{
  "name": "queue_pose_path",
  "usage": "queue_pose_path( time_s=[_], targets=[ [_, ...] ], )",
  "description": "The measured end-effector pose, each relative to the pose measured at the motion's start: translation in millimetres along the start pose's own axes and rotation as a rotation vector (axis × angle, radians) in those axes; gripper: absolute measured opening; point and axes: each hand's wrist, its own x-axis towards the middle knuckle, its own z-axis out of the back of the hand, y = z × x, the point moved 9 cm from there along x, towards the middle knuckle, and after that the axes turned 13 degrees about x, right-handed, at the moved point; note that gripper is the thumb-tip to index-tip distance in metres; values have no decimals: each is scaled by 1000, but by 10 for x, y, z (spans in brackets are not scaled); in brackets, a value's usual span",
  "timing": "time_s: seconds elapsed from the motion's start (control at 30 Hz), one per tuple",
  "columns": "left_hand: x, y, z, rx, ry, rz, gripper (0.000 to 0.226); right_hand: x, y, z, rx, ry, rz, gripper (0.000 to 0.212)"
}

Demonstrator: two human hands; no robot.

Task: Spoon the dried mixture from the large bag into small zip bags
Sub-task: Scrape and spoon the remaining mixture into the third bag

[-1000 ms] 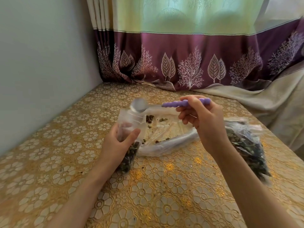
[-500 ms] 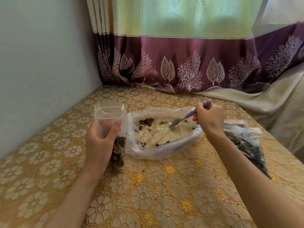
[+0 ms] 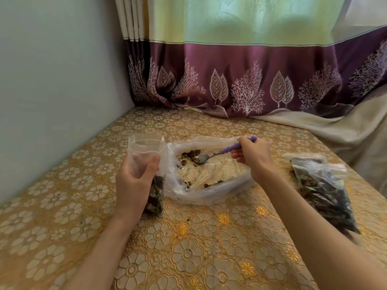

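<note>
Left hand [image 3: 134, 181] grips a crinkly clear zip bag [image 3: 146, 155] upright on the bench [image 3: 188, 248], right hand [image 3: 254, 158] pinches a bumpy purple-handled spoon [image 3: 222, 152], its metal bowl among brown crumbly bits inside the floppy large bag [image 3: 209, 191].

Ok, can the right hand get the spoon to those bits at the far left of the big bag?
Probably yes. The right hand holds the spoon, whose bowl is already inside the open big bag, beside the bits. Nothing lies between; the left hand holds the small bag aside.

Spoon [image 3: 204, 158] bowl now down among the large bag [image 3: 209, 191] mixture.
</note>
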Motion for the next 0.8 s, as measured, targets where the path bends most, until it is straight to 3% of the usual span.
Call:
queue_pose_path(
  time_s=[0.3, 0.43, 0.57, 0.8],
  targets=[
    [-1, 45, -34, 9, 22, 20, 24, -87, 30, -243, 4, -73, 134, 36],
    [-1, 91, -60, 45, 62, 33, 34, -108, -213, -430, 132, 48, -6, 39],
    [4, 105, -65, 50, 68, 33, 35, -162, -410, -471, 335, 128, -204, 57],
    [-2, 102, -99, 85, 89, 28, 36, -161, -200, -287, 357, 27, -159, 57]
  ],
)
